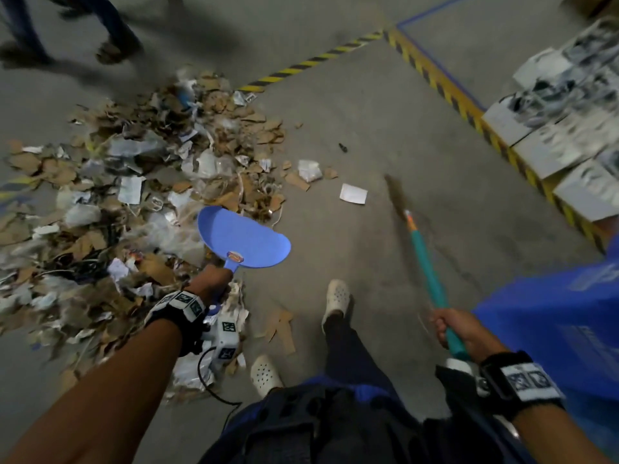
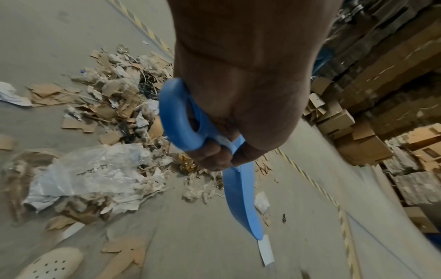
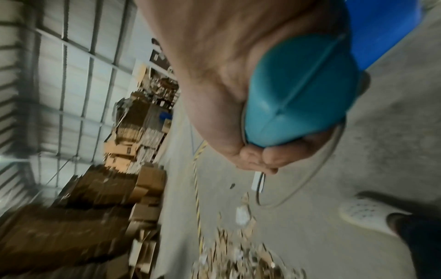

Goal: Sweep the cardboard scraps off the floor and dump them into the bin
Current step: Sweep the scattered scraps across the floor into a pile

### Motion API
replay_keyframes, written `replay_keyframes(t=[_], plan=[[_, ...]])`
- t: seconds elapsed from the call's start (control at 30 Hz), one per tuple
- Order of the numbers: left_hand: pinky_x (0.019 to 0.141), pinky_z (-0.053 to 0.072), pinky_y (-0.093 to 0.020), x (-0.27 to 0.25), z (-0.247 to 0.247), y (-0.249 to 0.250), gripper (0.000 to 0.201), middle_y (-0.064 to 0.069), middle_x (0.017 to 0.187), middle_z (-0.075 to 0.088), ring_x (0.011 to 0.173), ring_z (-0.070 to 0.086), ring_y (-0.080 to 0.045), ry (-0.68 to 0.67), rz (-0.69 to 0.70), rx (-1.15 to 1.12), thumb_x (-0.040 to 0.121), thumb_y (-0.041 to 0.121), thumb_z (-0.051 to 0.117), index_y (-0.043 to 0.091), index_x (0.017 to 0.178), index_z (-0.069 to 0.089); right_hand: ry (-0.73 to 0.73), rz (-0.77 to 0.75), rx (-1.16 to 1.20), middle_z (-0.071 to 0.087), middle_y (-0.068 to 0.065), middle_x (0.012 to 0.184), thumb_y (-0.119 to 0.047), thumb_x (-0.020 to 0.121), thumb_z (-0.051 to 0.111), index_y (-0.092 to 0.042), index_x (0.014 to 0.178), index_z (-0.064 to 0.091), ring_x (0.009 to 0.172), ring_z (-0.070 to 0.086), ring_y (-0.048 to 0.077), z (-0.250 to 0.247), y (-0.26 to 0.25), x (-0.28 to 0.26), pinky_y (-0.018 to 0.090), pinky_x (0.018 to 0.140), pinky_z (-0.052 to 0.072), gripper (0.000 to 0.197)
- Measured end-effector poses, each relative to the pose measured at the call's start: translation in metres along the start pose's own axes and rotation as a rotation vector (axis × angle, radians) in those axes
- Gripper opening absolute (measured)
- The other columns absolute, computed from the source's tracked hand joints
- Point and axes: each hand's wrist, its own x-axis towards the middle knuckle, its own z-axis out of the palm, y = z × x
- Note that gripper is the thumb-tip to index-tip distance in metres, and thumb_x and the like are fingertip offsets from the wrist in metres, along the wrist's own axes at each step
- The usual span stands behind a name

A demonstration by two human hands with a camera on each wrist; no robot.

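A big heap of cardboard scraps (image 1: pixel 110 202) mixed with paper and plastic covers the floor on the left. My left hand (image 1: pixel 214 284) grips the handle of a blue dustpan (image 1: pixel 243 237), held above the heap's near edge with nothing in its scoop. The left wrist view shows the fingers curled through the dustpan's loop handle (image 2: pixel 181 120). My right hand (image 1: pixel 459 329) grips a broom's teal handle (image 1: pixel 430 272), whose blurred bristles (image 1: pixel 395 192) sit over bare floor to the right of the heap. A blue bin (image 1: pixel 566 323) stands at my right side.
Loose scraps and a white paper (image 1: pixel 353 193) lie between heap and broom. Yellow-black hazard tape (image 1: pixel 445 88) borders stacked white boxes (image 1: pixel 562 128) at the right. Another person's legs (image 1: pixel 114 31) stand beyond the heap. My white clogs (image 1: pixel 336 296) are below the dustpan. Stacked cartons (image 2: pixel 372 113) line a wall.
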Motion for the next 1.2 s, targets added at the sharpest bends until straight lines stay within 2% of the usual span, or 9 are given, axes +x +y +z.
replay_keyframes(t=[0.2,0.33,0.47,0.6,0.73,0.87,1.03,1.13,1.2], plan=[[0.046,0.023,-0.022,0.033,0.025,0.068,0.015,-0.01,0.06,0.035,0.045,0.031,-0.017,0.075,-0.058,0.014,0.091,0.0,0.039,0.005,0.077,0.04,0.074,-0.034,-0.027,0.034,-0.001,0.027,0.005,0.092,0.026,-0.01,0.06,0.032,0.019,0.033,0.008,-0.038,-0.107,0.09,0.01,0.026,0.024,0.036],[0.034,0.024,-0.012,0.056,0.039,0.107,0.025,-0.007,0.057,0.033,0.032,0.03,-0.016,0.13,-0.098,-0.036,0.096,0.006,0.037,0.008,0.071,0.04,-0.012,-0.015,-0.178,0.036,0.002,0.027,0.004,0.09,0.036,-0.007,0.056,0.036,0.019,0.034,0.01,-0.014,-0.188,0.147,0.009,0.027,0.025,0.035],[0.034,0.021,-0.011,0.071,0.051,0.14,0.029,-0.002,0.035,0.031,0.023,0.027,-0.011,0.168,-0.133,-0.074,0.097,0.007,0.038,0.008,0.068,0.038,-0.335,0.042,-0.493,0.047,0.008,0.048,-0.023,0.051,0.063,-0.013,0.037,0.049,0.04,0.045,0.018,0.031,-0.234,0.196,0.024,0.05,0.037,0.021],[0.039,0.022,-0.011,0.089,0.059,0.167,0.028,-0.001,0.034,0.028,0.025,0.024,-0.011,0.218,-0.188,-0.093,0.095,0.005,0.039,0.011,0.068,0.036,-0.585,0.069,-0.67,0.042,-0.001,0.033,-0.002,0.086,0.046,-0.014,0.035,0.045,0.029,0.039,0.01,0.077,-0.277,0.195,0.022,0.04,0.033,0.053],[0.033,0.024,-0.011,0.099,0.064,0.194,0.028,-0.003,0.033,0.032,0.022,0.029,-0.013,0.245,-0.247,-0.076,0.093,0.0,0.038,0.006,0.066,0.038,-0.667,-0.067,-0.787,0.046,0.0,0.043,0.003,0.08,0.053,-0.005,0.063,0.053,0.033,0.039,0.009,0.083,-0.327,0.177,0.017,0.036,0.035,0.02],[0.038,0.028,-0.014,0.114,0.067,0.224,0.024,-0.009,0.046,0.039,0.033,0.035,-0.017,0.222,-0.278,-0.032,0.09,-0.002,0.038,0.004,0.067,0.04,-0.647,-0.211,-0.791,0.048,0.002,0.052,0.0,0.078,0.056,-0.004,0.087,0.056,0.039,0.04,0.009,0.058,-0.36,0.177,0.019,0.038,0.035,0.01],[0.031,0.023,-0.014,0.149,0.072,0.274,0.034,-0.007,0.04,0.04,0.03,0.036,-0.019,0.181,-0.19,0.047,0.091,0.0,0.041,0.003,0.058,0.042,-0.47,-0.276,-0.758,0.049,-0.001,0.048,0.0,0.077,0.057,-0.005,0.088,0.057,0.037,0.04,0.01,0.007,-0.388,0.198,0.02,0.039,0.034,0.012],[0.034,0.024,-0.015,0.174,0.07,0.312,0.028,-0.01,0.047,0.04,0.033,0.036,-0.019,0.141,-0.142,-0.001,0.086,0.012,0.055,0.003,0.062,0.042,-0.298,-0.216,-0.635,0.045,0.002,0.049,0.004,0.081,0.055,-0.004,0.086,0.056,0.037,0.037,0.01,-0.014,-0.406,0.212,0.018,0.037,0.031,0.009],[0.03,0.021,-0.013,0.194,0.066,0.335,0.033,-0.01,0.053,0.04,0.033,0.037,-0.019,0.145,-0.117,0.034,0.093,0.01,0.047,0.004,0.061,0.04,-0.19,-0.151,-0.55,0.041,0.002,0.046,0.006,0.085,0.051,-0.004,0.077,0.051,0.034,0.034,0.009,-0.022,-0.423,0.221,0.016,0.034,0.029,0.013]])
